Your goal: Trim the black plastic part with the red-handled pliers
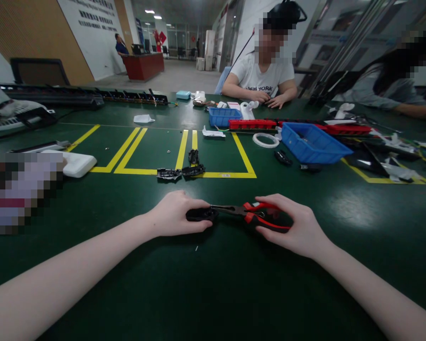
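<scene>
While 2 bare hands (182, 214) (294, 225) grip 1 black plastic part (200, 214) and red-handled metal pliers (259, 215),
a seated person's white T-shirt (263, 78) reads "NEW YORK".

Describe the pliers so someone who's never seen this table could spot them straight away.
On the green table, look nearer than the yellow tape lines, between two bare hands. The pliers lie crosswise there, handles in the right hand, slim jaws at the black part in the left hand. Their red-and-black handles set them apart from that all-dark part.
</scene>
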`<state>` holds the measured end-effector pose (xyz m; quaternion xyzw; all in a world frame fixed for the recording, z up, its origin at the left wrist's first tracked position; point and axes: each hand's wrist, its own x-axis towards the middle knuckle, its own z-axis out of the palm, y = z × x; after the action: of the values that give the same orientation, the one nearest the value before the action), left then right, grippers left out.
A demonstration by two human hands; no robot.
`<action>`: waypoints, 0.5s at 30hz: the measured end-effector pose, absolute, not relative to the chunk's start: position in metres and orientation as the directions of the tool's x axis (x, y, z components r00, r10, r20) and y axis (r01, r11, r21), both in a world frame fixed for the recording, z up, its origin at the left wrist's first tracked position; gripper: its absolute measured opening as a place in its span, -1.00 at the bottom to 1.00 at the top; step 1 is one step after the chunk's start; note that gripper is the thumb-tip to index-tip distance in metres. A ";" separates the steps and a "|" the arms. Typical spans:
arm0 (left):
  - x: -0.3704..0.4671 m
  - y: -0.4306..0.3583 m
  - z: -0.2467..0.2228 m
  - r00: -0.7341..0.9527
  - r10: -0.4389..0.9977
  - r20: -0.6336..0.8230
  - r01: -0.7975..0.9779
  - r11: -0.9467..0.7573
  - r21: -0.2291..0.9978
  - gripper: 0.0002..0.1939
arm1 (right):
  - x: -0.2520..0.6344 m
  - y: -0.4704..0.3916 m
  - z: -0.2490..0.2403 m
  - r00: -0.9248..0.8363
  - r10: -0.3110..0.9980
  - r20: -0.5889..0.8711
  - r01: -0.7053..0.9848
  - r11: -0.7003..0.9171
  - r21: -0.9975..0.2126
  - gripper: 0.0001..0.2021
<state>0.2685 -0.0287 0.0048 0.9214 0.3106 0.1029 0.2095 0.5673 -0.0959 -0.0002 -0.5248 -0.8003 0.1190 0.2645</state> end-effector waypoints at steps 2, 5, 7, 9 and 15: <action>0.269 -0.029 0.005 0.793 0.604 0.077 0.522 -0.739 0.426 -0.60 | 0.568 -0.096 0.000 -0.306 0.904 0.299 0.772 0.419 -0.478 -0.51; 0.269 -0.030 0.004 0.802 0.591 0.094 0.508 -0.756 0.413 -0.62 | 0.570 -0.097 0.000 -0.296 0.909 0.292 0.769 0.408 -0.492 -0.53; 0.269 -0.030 0.004 0.802 0.588 0.101 0.503 -0.757 0.416 -0.62 | 0.570 -0.097 0.000 -0.291 0.912 0.288 0.768 0.402 -0.498 -0.54; 0.269 -0.030 0.004 0.800 0.591 0.100 0.506 -0.755 0.418 -0.62 | 0.570 -0.097 0.001 -0.292 0.912 0.289 0.763 0.404 -0.505 -0.55; 0.269 -0.030 0.004 0.800 0.595 0.079 0.517 -0.749 0.414 -0.59 | 0.568 -0.098 0.001 -0.311 0.911 0.270 0.757 0.410 -0.509 -0.57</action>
<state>0.2685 -0.0298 0.0036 0.9295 0.2990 0.1035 0.1895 0.5684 -0.0977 0.0011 -0.5236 -0.7966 0.1450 0.2650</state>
